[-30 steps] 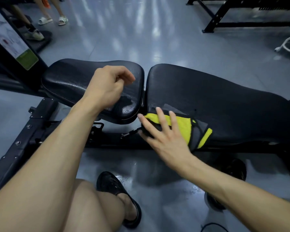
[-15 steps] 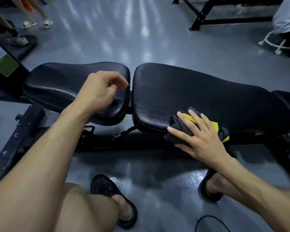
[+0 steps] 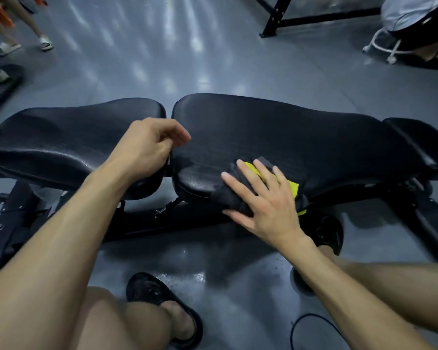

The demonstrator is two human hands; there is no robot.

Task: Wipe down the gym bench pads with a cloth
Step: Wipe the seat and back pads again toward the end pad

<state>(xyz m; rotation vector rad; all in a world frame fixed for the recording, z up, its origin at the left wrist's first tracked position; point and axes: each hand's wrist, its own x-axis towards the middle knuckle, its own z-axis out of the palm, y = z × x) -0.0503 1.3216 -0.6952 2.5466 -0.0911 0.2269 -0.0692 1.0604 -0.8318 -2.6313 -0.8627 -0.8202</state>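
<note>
Yellow and dark grey, the cloth lies bunched on the long black pad, which runs left to right. The right hand presses it with fingers spread. The left hand is curled, holding nothing.

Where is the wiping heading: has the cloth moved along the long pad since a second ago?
Yes. The cloth slid rightward along the long pad, away from the gap between pads.
</note>
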